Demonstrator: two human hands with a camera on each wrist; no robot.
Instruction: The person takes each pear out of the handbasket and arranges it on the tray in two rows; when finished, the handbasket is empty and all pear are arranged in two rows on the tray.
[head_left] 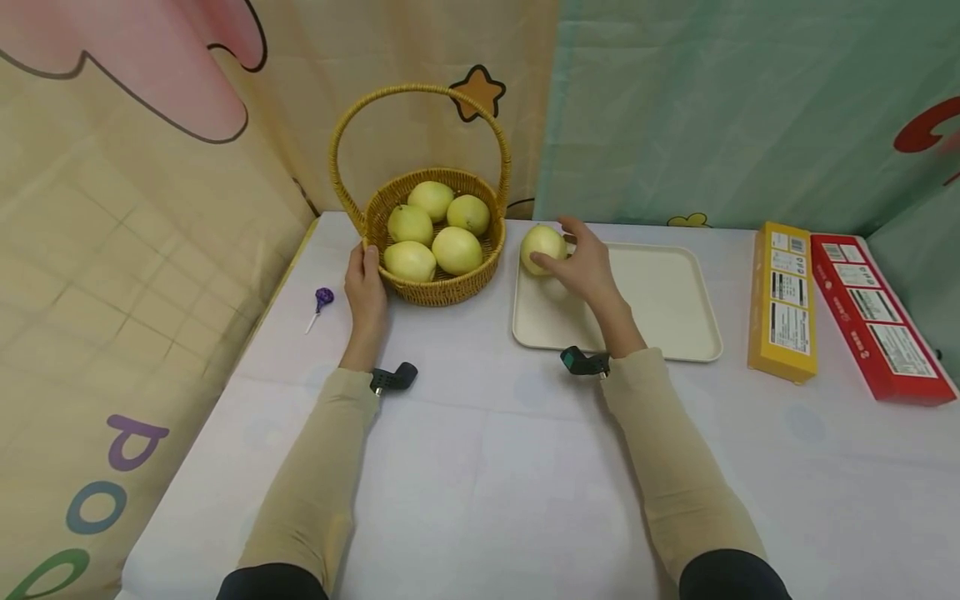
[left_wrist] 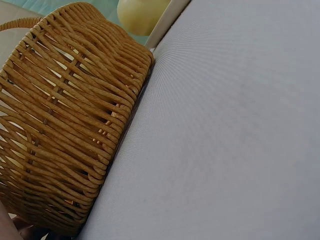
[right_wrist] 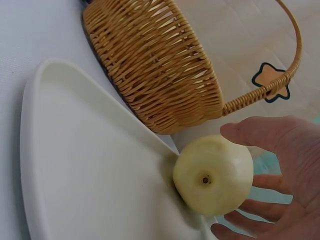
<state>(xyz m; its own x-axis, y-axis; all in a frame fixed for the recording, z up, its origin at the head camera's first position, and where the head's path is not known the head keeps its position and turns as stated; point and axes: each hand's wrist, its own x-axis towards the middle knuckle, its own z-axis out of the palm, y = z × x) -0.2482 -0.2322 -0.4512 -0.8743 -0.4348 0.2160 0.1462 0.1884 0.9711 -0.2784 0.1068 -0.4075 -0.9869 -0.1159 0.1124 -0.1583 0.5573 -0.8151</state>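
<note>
My left hand [head_left: 366,304] rests against the left side of a woven wicker basket [head_left: 442,293], its fingers fairly straight along the outer wall near the rim. Several pale yellow-green fruits [head_left: 457,251], like apples or pears, lie in it. In the left wrist view the basket wall [left_wrist: 75,115] fills the left side, and only a bit of the hand shows. Another such fruit [right_wrist: 212,175] sits at the back left corner of a cream tray [head_left: 660,292]. Around it my right hand [head_left: 588,265] spreads loosely, thumb in front and fingers behind; whether they touch it is unclear.
A purple lollipop [head_left: 323,298] lies left of the left hand. A yellow box [head_left: 782,304] and a red box [head_left: 881,321] stand right of the tray. Printed curtains [head_left: 675,108] hang behind the white-covered table [head_left: 480,475].
</note>
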